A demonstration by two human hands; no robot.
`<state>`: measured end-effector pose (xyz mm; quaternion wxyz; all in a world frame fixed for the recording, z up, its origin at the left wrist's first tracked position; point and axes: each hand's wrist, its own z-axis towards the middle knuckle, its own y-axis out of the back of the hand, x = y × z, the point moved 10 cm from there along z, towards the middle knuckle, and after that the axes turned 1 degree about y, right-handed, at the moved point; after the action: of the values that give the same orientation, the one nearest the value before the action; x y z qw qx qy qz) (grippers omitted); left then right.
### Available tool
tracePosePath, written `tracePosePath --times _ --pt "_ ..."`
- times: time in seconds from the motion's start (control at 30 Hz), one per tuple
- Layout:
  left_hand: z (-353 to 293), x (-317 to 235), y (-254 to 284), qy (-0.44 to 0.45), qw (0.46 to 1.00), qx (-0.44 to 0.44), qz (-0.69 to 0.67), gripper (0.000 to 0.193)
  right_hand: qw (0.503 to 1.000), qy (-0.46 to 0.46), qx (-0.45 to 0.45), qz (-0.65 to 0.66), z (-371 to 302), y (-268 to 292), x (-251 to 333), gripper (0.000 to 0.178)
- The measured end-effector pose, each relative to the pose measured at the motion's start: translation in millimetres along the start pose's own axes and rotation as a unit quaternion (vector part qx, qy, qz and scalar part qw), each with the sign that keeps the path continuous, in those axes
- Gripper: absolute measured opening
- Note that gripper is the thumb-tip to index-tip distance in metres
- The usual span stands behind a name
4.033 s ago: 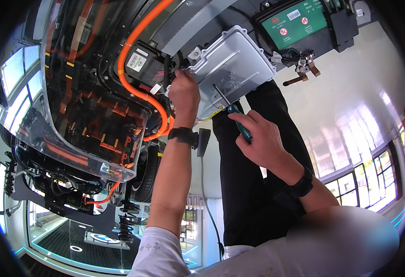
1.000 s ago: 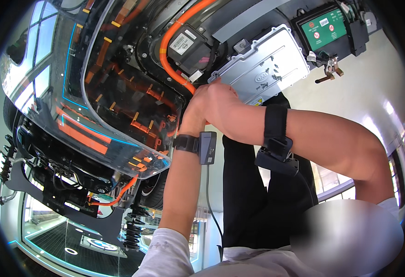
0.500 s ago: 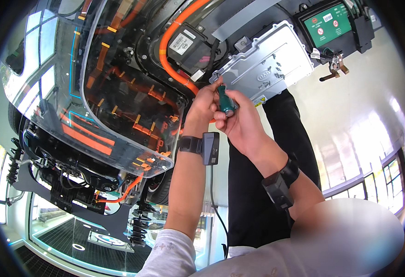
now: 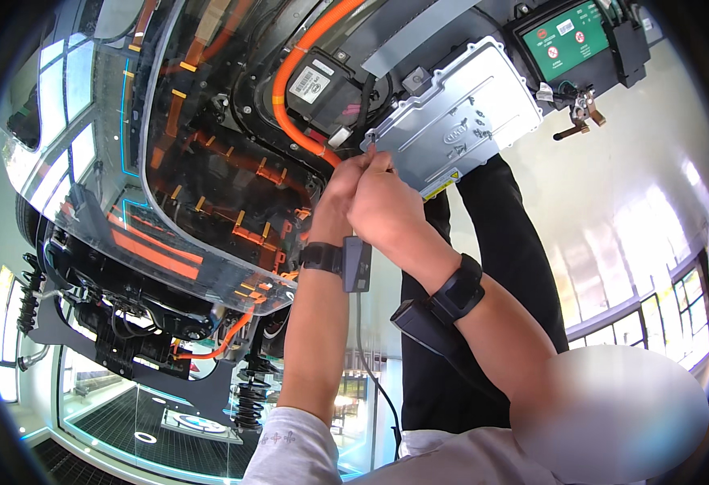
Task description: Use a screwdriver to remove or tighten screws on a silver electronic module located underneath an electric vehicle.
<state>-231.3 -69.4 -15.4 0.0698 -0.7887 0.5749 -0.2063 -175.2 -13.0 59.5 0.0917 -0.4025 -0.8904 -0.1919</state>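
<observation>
I'd call this a vehicle showroom or a training workshop, though I can't tell which. A cutaway vehicle (image 4: 241, 133) gives it away, with a clear shell (image 4: 160, 259) at nine o'clock, orange cable (image 4: 280, 101) at eleven, a silver casing (image 4: 471, 89) past one, and a bare coil spring (image 4: 252, 392) at seven; paned windows (image 4: 681, 311) sit between three and four.
</observation>
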Motion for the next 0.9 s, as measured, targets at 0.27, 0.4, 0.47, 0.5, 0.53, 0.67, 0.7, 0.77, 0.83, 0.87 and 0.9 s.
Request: tracePosePath --times 0.27,0.4,0.47,0.5,0.53,0.67,0.7,0.77,0.83,0.87,0.9 --pt "23 -10 10 -0.099 0.995 0.032 0.008 0.025 0.985 0.108 -0.131 -0.039 -5 40 12 0.034" --pt "38 7 2 -0.067 0.987 0.026 -0.144 0.022 0.975 0.126 -0.161 -0.090 -13 41 -10 0.030" --pt "38 7 0 -0.083 0.986 0.000 -0.146 0.022 0.960 0.160 -0.158 -0.164 -14 37 -8 0.029" --pt "41 7 3 -0.089 0.983 0.002 -0.159 0.022 0.942 0.184 -0.162 -0.229 -18 35 -3 0.028" --pt "42 3 13 -0.105 0.988 -0.016 -0.114 0.024 0.934 0.166 -0.101 -0.298 -18 27 2 0.028" --pt "40 -4 16 -0.165 0.977 -0.028 -0.132 0.026 0.898 0.270 -0.093 -0.335 -24 27 26 0.032" --pt "40 -2 20 -0.161 0.973 -0.036 -0.163 0.025 0.894 0.275 -0.091 -0.342 -25 23 30 0.032" --pt "43 -2 22 -0.161 0.972 -0.016 -0.172 0.023 0.945 0.227 -0.153 -0.180 -26 43 28 0.037" --pt "37 -9 20 -0.207 0.967 -0.017 -0.151 0.028 0.977 0.119 -0.103 -0.143 -16 41 6 0.039" --pt "37 -5 21 -0.191 0.969 -0.026 -0.151 0.028 0.989 0.081 -0.060 -0.109 -14 38 -3 0.039" --pt "39 -5 19 -0.187 0.967 -0.015 -0.172 0.028 0.996 0.044 -0.019 -0.075 -11 34 -12 0.039"
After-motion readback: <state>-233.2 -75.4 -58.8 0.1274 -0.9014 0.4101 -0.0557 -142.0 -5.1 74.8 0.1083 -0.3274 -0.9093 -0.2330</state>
